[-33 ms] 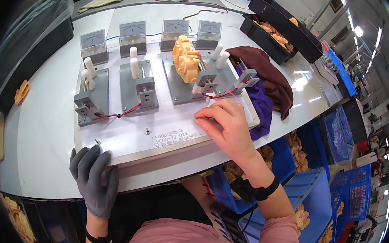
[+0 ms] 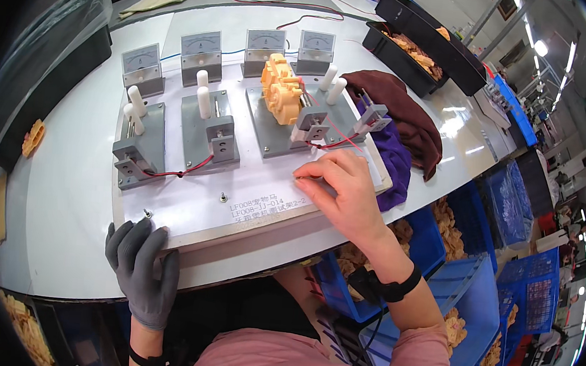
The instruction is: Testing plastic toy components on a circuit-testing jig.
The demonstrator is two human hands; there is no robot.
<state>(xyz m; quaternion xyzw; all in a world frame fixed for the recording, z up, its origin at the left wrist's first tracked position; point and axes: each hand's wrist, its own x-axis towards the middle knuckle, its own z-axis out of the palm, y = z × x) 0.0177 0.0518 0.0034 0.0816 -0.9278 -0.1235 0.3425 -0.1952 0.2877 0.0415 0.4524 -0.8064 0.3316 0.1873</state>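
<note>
Head view: pinching a small dark piece point(image 2: 298, 178), mostly hidden by the fingertips, between thumb and forefinger of the bare right hand point(image 2: 349, 193), almost closed together, with the other fingers loosely bent above. Cannot tell how firmly gripped. Resting the left hand point(image 2: 141, 264), in a grey glove, at the front-left edge of the white board point(image 2: 258, 178), fingers bent and slightly parted, grasping nothing visible, just beside a metal stud point(image 2: 147, 215). Between both hands, showing a second stud point(image 2: 223, 197) upright on the board. Just beyond the right hand, bearing a peach-coloured plastic housing point(image 2: 282, 91) on one of the grey fixtures point(image 2: 257, 116), near white pegs point(image 2: 203, 103) and red and black wires point(image 2: 195, 168). Farther back, taking in a row of four dial meters point(image 2: 265, 41) behind the fixtures. To the right of the board, reaching a purple cloth point(image 2: 395, 171) and a dark brown cloth point(image 2: 410, 123), then a black tray point(image 2: 387, 64) holding more peach pieces. Out to the left, meeting a loose peach piece point(image 2: 33, 138) on the white table point(image 2: 59, 232), near a long black bin point(image 2: 57, 86) lined with clear plastic. Below the right forearm, looking down on blue crates point(image 2: 469, 285) with further peach pieces inside
</note>
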